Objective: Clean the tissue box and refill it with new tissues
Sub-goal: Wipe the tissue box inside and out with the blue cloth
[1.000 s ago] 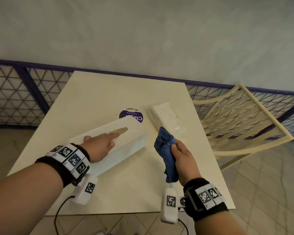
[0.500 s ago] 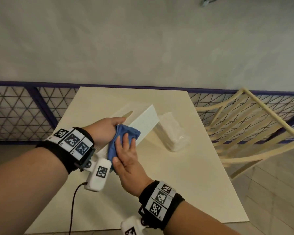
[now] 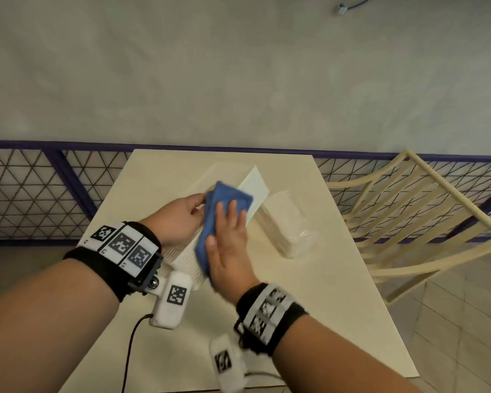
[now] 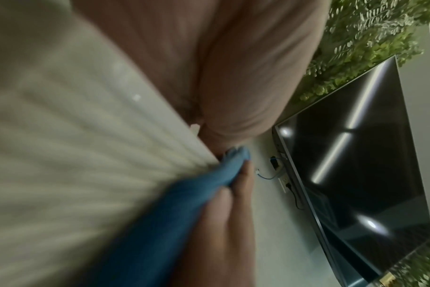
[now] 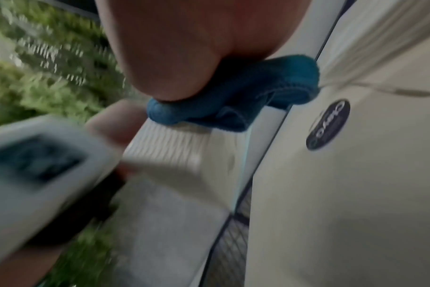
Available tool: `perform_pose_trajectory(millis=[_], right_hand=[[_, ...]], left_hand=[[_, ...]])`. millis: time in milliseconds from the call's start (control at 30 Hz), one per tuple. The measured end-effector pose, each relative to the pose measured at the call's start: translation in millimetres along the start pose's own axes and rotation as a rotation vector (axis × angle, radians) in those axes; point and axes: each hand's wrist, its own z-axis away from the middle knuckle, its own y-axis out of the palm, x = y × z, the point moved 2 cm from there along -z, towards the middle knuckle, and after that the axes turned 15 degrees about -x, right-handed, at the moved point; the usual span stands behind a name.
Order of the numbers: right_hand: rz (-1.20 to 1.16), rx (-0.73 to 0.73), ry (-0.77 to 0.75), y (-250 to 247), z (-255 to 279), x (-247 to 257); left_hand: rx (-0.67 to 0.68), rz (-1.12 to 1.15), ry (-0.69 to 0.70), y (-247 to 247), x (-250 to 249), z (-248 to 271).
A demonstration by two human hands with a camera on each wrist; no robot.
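The white ribbed tissue box (image 3: 255,188) is tilted up off the table, gripped along its left side by my left hand (image 3: 182,219). My right hand (image 3: 228,236) lies flat with straight fingers on a blue cloth (image 3: 227,198) and presses it against the box's near face. In the left wrist view the blue cloth (image 4: 172,213) sits between the ribbed box (image 4: 74,155) and my right fingers (image 4: 224,223). In the right wrist view the cloth (image 5: 246,97) is bunched on the box (image 5: 165,143). A clear-wrapped pack of new tissues (image 3: 288,225) lies just right of the box.
The cream table (image 3: 323,307) stands against a purple mesh railing (image 3: 26,194). A cream slatted chair (image 3: 408,222) is at its right. A round purple sticker (image 5: 328,124) is on the tabletop. A dark screen (image 4: 356,155) and green plants show behind.
A second ago the box lay on the table and the cloth hung apart in my right hand. The box is now lifted, and the cloth has slid up its face toward the far end.
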Motion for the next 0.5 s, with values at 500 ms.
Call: perform_pose_trajectory(millis=[500], right_hand=[[-0.187, -0.287, 0.353, -46.0, -44.2, -36.4]], left_hand=[[0.121, -0.096, 0.101, 3.0, 21.6, 23.4]])
